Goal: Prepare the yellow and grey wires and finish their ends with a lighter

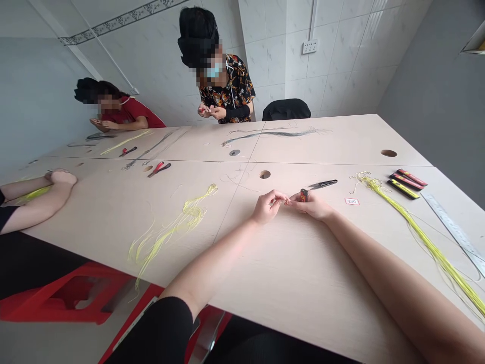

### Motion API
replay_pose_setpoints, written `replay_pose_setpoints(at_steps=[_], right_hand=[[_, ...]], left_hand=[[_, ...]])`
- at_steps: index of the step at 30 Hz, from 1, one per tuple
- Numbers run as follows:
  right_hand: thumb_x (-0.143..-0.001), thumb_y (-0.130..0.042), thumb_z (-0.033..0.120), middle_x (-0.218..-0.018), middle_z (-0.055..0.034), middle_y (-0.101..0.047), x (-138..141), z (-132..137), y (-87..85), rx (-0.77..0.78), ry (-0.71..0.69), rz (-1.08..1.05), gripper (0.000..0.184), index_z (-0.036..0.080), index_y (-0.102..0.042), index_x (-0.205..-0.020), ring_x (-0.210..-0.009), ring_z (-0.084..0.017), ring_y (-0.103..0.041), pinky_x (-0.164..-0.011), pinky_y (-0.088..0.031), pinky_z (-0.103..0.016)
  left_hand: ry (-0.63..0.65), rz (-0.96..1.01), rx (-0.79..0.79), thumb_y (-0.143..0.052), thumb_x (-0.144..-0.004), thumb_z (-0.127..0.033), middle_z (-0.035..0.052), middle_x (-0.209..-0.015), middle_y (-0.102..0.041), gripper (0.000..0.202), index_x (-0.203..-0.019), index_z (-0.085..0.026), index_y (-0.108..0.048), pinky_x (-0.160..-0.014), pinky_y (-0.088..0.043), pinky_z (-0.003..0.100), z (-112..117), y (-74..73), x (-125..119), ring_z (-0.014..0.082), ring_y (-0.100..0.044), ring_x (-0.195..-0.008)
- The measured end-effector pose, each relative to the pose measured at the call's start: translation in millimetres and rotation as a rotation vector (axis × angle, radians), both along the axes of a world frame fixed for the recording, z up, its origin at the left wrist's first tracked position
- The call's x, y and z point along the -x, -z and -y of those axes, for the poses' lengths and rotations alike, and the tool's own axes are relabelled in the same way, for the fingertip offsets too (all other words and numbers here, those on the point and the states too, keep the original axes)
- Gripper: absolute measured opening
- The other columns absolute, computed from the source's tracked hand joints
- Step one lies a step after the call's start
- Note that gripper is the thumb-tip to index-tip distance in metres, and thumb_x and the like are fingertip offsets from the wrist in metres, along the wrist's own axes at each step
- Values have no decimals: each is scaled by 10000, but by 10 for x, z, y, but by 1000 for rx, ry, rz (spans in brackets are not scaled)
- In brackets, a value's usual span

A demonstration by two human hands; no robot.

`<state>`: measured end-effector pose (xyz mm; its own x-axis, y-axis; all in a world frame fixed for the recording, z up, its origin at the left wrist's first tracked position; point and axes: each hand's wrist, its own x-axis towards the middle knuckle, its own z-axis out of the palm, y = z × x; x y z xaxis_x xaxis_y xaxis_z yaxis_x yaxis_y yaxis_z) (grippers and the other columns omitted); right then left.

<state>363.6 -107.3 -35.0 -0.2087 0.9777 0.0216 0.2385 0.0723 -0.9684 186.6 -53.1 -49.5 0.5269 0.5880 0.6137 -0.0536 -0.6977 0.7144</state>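
My left hand is closed in a pinch above the table, its fingertips meeting those of my right hand. A tiny reddish thing shows at the fingertips, too small to name. My right hand is wrapped round a dark lighter with orange marks, its top end sticking up. Behind the right hand lie black thread snips. A bundle of yellow cords with a knotted, curled end stretches along the right. To the left, a looser bundle of yellow cords fans towards the near edge.
Black, red and yellow lighters lie by a steel ruler and a small label. Red-handled pliers and dark cords are farther off. The table has round holes. Two people work opposite; another person's arms rest at left.
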Motion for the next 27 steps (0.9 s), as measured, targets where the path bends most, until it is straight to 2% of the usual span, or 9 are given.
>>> replay_pose_setpoints(at_steps=[5,9,13,16,19,21,24,26,27], right_hand=[[-708,-638,521,-527,38,-383,15,-14,24,-53,21,-18,393,137,-573,-660,-534,-73,-313,-520,-241,-244],[-706,-629,479,-524,49,-355,38,-32,73,-84,86,-45,357,156,-504,-619,-524,-67,-291,-511,-228,-242],[-691,-616,448,-520,53,-351,68,-41,88,-94,142,-55,319,163,-492,-615,-517,-66,-278,-503,-213,-243],[-687,-612,438,-517,52,-364,75,-44,97,-92,163,-52,310,167,-484,-610,-517,-69,-290,-506,-222,-244],[-697,-605,434,-500,56,-351,67,-55,119,-81,163,-50,297,169,-493,-624,-509,-72,-293,-504,-226,-244],[-705,-602,439,-502,53,-359,59,-65,134,-87,153,-58,296,170,-500,-637,-509,-75,-302,-501,-232,-244],[-719,-590,446,-517,46,-378,46,-78,137,-98,148,-68,299,173,-494,-646,-513,-78,-315,-501,-251,-243],[-733,-575,437,-518,41,-383,39,-78,121,-116,149,-56,288,176,-490,-646,-515,-82,-319,-502,-265,-244],[-736,-573,426,-519,36,-394,36,-75,111,-138,148,-37,277,177,-493,-645,-522,-87,-331,-505,-276,-246]], left_hand=[[-52,-39,52,-515,-881,-290,33,-799,-699,132,-809,-181,-534,-582,-401,232,41,-44,1,107,-617,-685],[-61,-86,120,-562,-797,-309,19,-837,-671,155,-879,-187,-513,-478,-335,220,49,-69,23,52,-438,-470],[-37,-141,138,-585,-740,-315,-14,-774,-606,221,-910,-192,-518,-430,-286,212,36,-81,33,44,-326,-433],[-85,-139,46,-589,-737,-311,-14,-730,-575,174,-855,-192,-544,-506,-363,221,31,-86,36,75,-392,-512],[-156,-130,-28,-534,-784,-321,16,-779,-605,144,-843,-192,-556,-664,-448,270,11,-88,51,123,-516,-662],[-229,-132,-99,-513,-798,-326,54,-899,-632,160,-866,-191,-564,-803,-458,334,-2,-110,55,172,-574,-833],[-320,-72,-210,-513,-807,-361,110,-1123,-602,199,-896,-189,-559,-983,-372,448,70,-245,28,254,-529,-1102],[-217,31,-187,-491,-834,-403,119,-1160,-585,234,-931,-195,-531,-1006,-361,469,257,-432,5,263,-520,-1136],[-84,91,-138,-476,-847,-430,112,-1138,-595,263,-974,-203,-511,-993,-385,462,405,-550,4,255,-538,-1115]])
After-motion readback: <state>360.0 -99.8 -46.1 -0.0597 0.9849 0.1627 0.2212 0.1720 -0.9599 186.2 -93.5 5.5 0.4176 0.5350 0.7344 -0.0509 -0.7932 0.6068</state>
